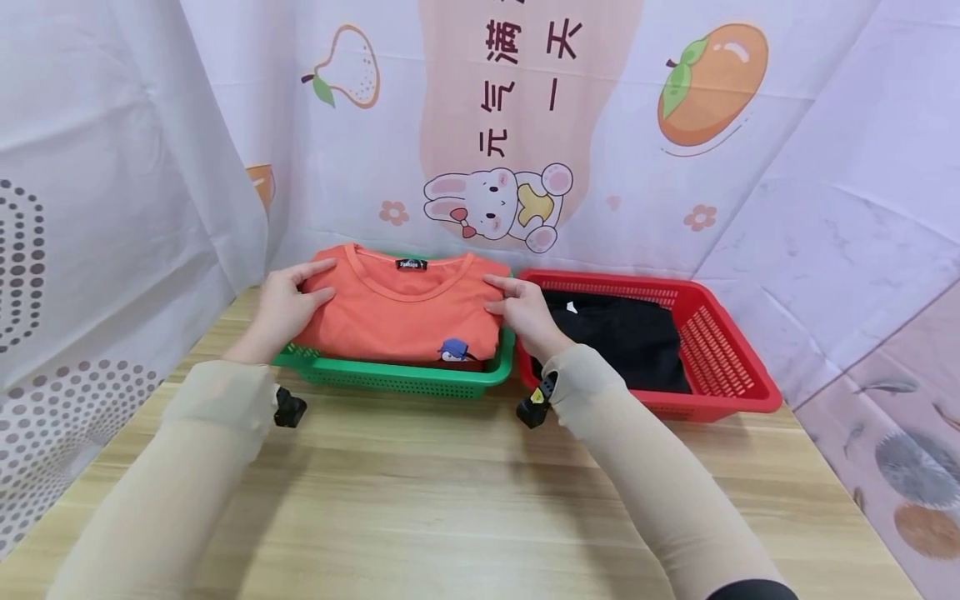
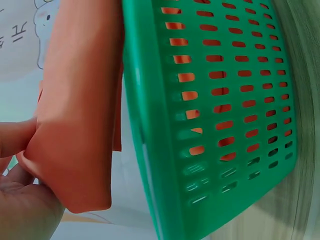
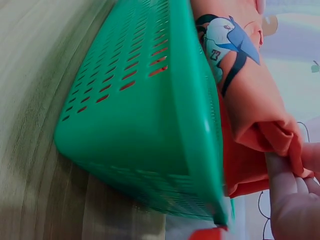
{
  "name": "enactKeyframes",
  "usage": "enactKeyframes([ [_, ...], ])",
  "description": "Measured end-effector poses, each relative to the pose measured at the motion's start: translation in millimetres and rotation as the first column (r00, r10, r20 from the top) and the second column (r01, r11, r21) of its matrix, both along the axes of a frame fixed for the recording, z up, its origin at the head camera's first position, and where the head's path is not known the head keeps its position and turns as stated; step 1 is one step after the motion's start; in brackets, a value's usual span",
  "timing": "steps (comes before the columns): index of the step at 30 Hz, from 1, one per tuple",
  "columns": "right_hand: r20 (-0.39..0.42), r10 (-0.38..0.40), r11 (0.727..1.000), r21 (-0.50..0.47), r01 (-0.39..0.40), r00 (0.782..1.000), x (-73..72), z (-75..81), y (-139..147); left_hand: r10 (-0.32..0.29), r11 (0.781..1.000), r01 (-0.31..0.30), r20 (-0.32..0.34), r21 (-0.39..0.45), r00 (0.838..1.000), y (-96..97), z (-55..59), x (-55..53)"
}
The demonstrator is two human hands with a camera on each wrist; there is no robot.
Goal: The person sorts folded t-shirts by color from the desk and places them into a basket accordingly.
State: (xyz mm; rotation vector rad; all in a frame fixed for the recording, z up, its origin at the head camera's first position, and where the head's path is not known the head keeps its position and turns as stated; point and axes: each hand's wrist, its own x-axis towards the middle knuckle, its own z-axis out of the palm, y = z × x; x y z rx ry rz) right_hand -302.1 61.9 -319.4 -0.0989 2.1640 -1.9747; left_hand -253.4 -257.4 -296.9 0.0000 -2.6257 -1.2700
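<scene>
A folded orange T-shirt (image 1: 405, 312) with a dark neck label and a small blue-capped cartoon print lies in the green basket (image 1: 397, 379), its top layer level with the rim. My left hand (image 1: 283, 307) pinches the shirt's left edge between thumb and fingers, seen close in the left wrist view on the orange fabric (image 2: 80, 110). At the opposite edge my right hand (image 1: 528, 312) pinches the cloth, fingertips tucked under the fold in the right wrist view. More orange-red fabric (image 3: 240, 165) sits beneath it inside the basket.
Right beside the green basket stands a red basket (image 1: 731, 350) holding folded black clothing (image 1: 615, 337) with a small white mark. Both rest on a wooden table (image 1: 450, 483). A printed curtain (image 1: 600, 208) hangs close behind them.
</scene>
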Motion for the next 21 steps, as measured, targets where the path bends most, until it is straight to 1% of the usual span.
enactKeyframes([
  [3,-0.007,-0.034,0.999,-0.003,0.034,0.999,-2.7,-1.9,-1,0.020,1.000,-0.020,-0.002,0.019,1.000,0.0,-2.3,-3.4],
  [6,-0.011,-0.051,0.999,-0.013,0.051,0.999,-4.7,-2.0,-3,0.036,0.999,-0.036,0.003,0.039,0.999,-0.9,-3.2,-4.8],
  [11,-0.016,-0.065,0.998,-0.012,0.065,0.998,-7.3,-1.2,-5,0.057,0.997,-0.058,0.012,0.048,0.998,-0.7,-1.2,-7.5],
  [16,-0.033,-0.070,0.997,0.011,0.070,0.997,-8.6,-2.3,-5,0.065,0.997,-0.067,0.039,0.041,0.997,0.4,-0.2,-12.2],
  [21,-0.028,-0.091,0.996,0.019,0.092,0.995,-9.8,-5.9,-6,0.066,0.998,-0.066,0.042,0.017,0.997,0.9,-2.5,-16.0],
])
